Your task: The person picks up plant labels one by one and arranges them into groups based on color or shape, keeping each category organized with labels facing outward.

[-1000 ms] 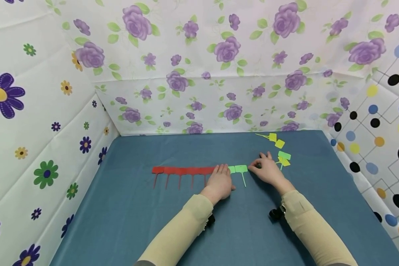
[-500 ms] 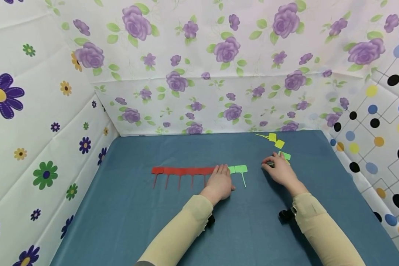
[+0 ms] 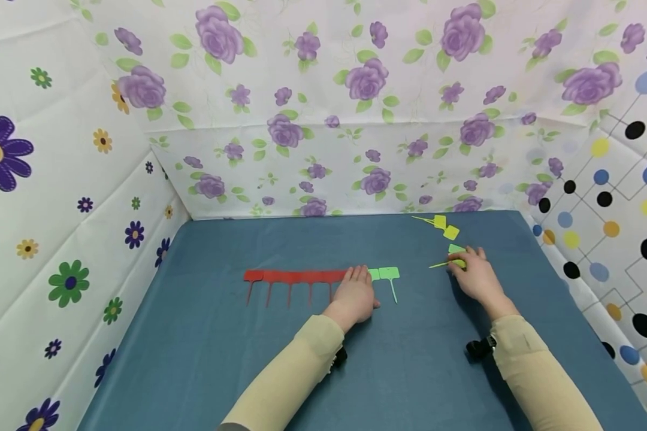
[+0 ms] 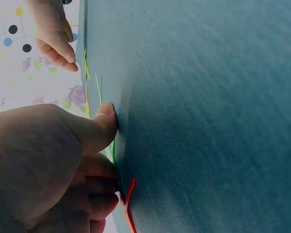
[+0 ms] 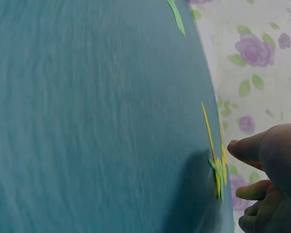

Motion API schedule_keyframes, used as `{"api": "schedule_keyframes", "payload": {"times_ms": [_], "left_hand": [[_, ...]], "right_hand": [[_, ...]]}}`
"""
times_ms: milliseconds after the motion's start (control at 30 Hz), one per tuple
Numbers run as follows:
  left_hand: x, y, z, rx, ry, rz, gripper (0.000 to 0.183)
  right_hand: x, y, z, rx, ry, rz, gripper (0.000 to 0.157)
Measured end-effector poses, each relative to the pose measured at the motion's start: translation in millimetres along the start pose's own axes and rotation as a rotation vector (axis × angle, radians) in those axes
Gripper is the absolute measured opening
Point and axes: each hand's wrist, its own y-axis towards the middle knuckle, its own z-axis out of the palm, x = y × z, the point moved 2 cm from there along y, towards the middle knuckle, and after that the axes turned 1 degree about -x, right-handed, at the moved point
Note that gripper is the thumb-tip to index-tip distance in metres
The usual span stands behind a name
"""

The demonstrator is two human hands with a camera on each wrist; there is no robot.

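Observation:
In the head view, red cable tie tags (image 3: 291, 276) lie side by side in a row, thin stems toward the person. Green tags (image 3: 389, 273) continue the row on the right. My left hand (image 3: 352, 297) rests over the join between the colours, fingers straight, hiding some tags. Over to the right, my right hand (image 3: 480, 280) hovers with its fingertips at a yellow tag (image 3: 458, 263) and partly over a green tag (image 3: 455, 248). In the right wrist view its thumb and fingers stand apart, beside the yellow stem (image 5: 208, 128), with nothing held between them.
Two more yellow tags (image 3: 440, 222) lie at the table's back edge. A blue-grey cloth (image 3: 205, 335) covers the table. Flowered and dotted fabric walls (image 3: 313, 149) enclose the back and sides. Each wrist carries a black camera (image 3: 480, 348).
My right hand has moved right, from the end of the green tags to the loose yellow and green tags. The left hand stays on the row.

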Motion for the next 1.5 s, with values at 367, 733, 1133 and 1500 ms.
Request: {"api": "schedule_keyframes", "payload": {"times_ms": [367,733,1133,1500], "left_hand": [[-0.4,0.7,-0.7,-0.001,-0.002,-0.001,0.075],[-0.7,0.1,-1.6,0.011,-0.017,0.002,0.075],[-0.3,-0.4,-1.8,0.010,-0.025,-0.011,0.074],[-0.6,-1.4,-3.4,0.005,-0.028,0.002,0.074]], "right_hand": [[-18.3,-4.8,-14.2,-0.017,-0.027,0.083,0.044],[-21.6,-3.9,-19.8,-0.023,-0.041,0.123,0.045],[-12.9,23.4,-19.5,0.024,-0.183,0.313,0.079],[16.6,59.6,-20.0,0.080,-0.415,0.412,0.081]]}}
